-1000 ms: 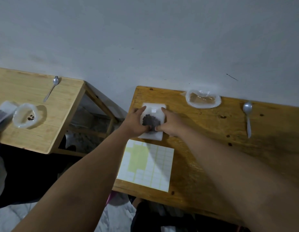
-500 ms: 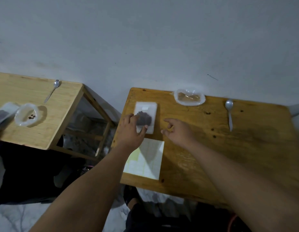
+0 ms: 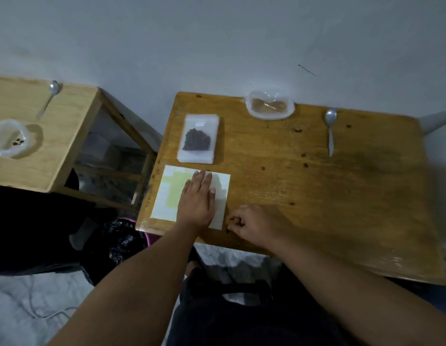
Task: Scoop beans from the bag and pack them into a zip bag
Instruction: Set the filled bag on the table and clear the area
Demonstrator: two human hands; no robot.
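Light: dim, cool, flat; the source is unseen, left of the table [image 3: 316, 196] to judge by the shadows.
Shadows: soft, falling rightward from the zip bag [image 3: 198, 138] and the left hand [image 3: 197, 203] on the table.
Glare: pale sheen at the table's near right corner.
Blur: smear along the table's right side; forearms [image 3: 142, 283] below its near edge are soft.
Distortion: wide-angle bowing of the table's edges.
Beneath the table: near black, detail lost.
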